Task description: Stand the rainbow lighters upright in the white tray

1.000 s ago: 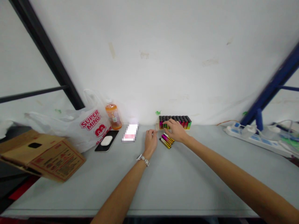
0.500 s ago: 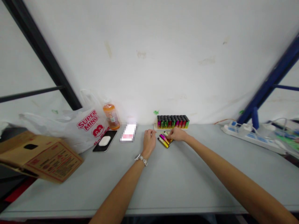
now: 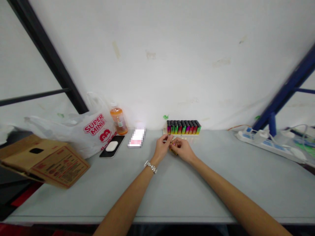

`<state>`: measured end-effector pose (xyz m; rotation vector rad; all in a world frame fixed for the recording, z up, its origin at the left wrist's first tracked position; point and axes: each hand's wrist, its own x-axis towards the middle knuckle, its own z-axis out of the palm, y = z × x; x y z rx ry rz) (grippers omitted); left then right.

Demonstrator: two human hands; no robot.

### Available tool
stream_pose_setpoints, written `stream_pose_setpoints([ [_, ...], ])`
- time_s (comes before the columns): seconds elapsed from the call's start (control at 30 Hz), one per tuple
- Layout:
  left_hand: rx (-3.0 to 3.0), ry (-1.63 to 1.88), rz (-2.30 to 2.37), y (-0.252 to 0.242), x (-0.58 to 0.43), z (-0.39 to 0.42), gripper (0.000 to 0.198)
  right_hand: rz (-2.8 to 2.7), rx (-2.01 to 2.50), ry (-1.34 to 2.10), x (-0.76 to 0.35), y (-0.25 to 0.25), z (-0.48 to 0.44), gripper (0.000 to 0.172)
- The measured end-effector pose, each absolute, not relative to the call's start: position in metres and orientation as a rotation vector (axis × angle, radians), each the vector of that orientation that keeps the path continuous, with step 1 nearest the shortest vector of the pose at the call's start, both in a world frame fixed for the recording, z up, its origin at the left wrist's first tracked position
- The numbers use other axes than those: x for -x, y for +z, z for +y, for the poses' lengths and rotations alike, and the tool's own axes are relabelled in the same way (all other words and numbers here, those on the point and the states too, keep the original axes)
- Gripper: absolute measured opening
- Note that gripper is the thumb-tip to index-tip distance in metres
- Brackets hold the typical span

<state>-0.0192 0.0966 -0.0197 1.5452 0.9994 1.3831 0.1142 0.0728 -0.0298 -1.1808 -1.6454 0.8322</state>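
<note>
My left hand and my right hand meet at the middle of the desk, fingertips almost touching. Both are closed in a pinch around a small lighter, mostly hidden by the fingers. Beneath them lie a few loose yellow-gold lighters, largely covered by my right hand. Just behind stands a tight block of upright lighters with black tops and bodies in purple, green, red and yellow. A silver watch or bracelet is on my left wrist.
On the left are an open cardboard box, a white plastic bag, an orange drink bottle, a dark phone with a white case on it, and a blurred-out bright patch. A power strip lies at right against the wall.
My right hand has moved left from the loose lighters to meet my left hand, which has shifted slightly right. The view has shifted a little.
</note>
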Motion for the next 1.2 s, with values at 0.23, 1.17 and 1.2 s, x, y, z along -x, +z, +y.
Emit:
stream_pose_setpoints([
  [0.23,-1.441,1.467,0.788,-0.017,0.017,0.092,0.038,-1.498,1.211,0.72,-0.129,-0.031,0.063,0.037],
  [1.17,-1.745,1.353,1.095,-0.019,0.006,0.074,0.022,-1.632,1.31,0.64,-0.135,-0.042,0.069,0.047],
  [1.2,-1.737,1.359,1.088,-0.018,0.006,0.074,0.021,-1.635,1.311,0.639,-0.135,-0.042,0.069,0.047],
])
